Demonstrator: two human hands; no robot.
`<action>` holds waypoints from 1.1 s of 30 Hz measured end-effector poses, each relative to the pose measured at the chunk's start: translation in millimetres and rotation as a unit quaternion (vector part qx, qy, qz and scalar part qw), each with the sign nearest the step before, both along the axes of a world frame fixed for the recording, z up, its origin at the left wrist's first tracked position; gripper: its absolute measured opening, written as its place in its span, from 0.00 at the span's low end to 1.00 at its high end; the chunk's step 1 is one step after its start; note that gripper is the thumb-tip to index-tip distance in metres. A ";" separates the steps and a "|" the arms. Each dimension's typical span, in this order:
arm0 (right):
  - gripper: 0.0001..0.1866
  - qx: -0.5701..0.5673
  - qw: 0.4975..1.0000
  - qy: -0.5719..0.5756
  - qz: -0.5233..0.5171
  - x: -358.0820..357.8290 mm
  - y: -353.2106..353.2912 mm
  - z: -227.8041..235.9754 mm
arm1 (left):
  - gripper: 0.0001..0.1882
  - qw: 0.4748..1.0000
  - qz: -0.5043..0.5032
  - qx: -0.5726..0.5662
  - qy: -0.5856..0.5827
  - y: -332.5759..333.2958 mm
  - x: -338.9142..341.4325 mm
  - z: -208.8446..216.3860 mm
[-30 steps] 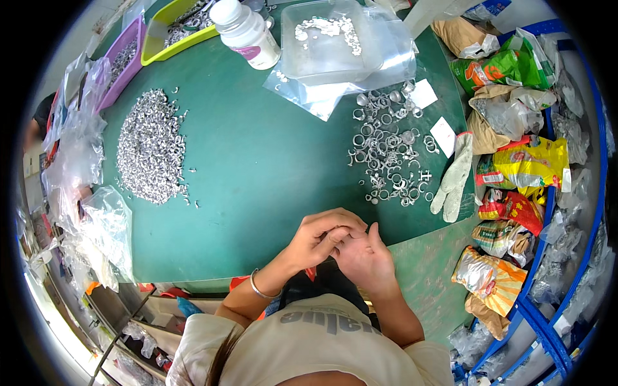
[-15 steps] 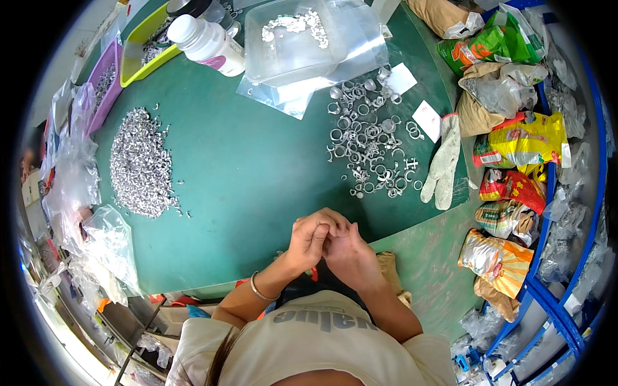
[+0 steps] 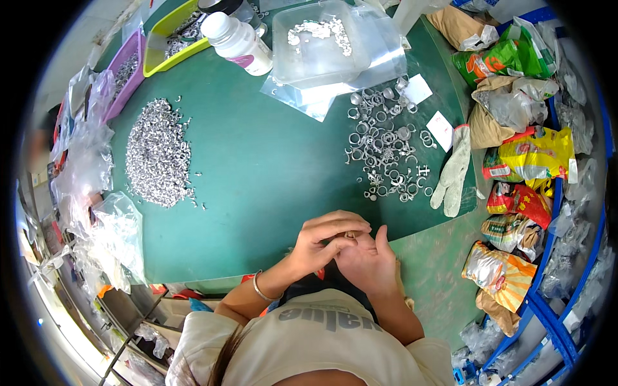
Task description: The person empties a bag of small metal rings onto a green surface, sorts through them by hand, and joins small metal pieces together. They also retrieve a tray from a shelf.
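My left hand (image 3: 324, 240), with a metal bangle (image 3: 258, 285) on its wrist, is over my right hand at the table's front edge. Its thumb and fingers come together over the right palm, closed around something too small to make out. Palm up and thumb stretched away, my right hand (image 3: 368, 265) lies open beneath; its fingers are partly hidden by the left. Beyond the hands, a scatter of grey metal rings (image 3: 386, 138) lies on the green table (image 3: 257, 167). A heap of small silvery metal pieces (image 3: 158, 154) is at the left.
A clear plastic tub (image 3: 318, 61) with white bits stands on plastic sheets at the back. Beside it are a white bottle (image 3: 235, 42), a yellow-green bin (image 3: 158, 55) and a purple bin (image 3: 129, 77). At right lie a glove (image 3: 452, 174), white cards (image 3: 441, 130) and several filled bags (image 3: 531, 154).
My hands have parted a little: the right palm has opened with its thumb moved out, and the left fingers have stretched across it. The whole view has shifted slightly.
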State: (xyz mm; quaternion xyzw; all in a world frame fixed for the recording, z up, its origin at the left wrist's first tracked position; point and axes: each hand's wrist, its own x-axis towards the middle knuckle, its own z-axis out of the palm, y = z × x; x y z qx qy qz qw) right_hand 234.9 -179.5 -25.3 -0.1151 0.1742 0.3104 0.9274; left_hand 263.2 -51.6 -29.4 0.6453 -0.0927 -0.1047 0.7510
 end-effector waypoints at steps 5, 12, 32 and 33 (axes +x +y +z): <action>0.37 -0.019 0.998 -0.054 0.023 -7.1 -2.1 -9.4 | 0.12 0.992 0.040 0.057 -0.109 1.1 1.7 7.6; 0.36 -0.003 0.994 -0.111 0.012 -4.0 3.9 -7.9 | 0.13 0.983 0.063 0.069 -0.160 6.3 1.6 13.3; 0.34 -0.069 0.983 -0.145 0.094 -0.4 28.5 4.5 | 0.20 0.967 0.157 0.109 -0.169 15.0 -18.1 9.3; 0.34 -0.077 0.984 -0.132 0.093 -0.2 30.6 6.2 | 0.20 0.968 0.162 0.102 -0.160 16.3 -19.2 8.8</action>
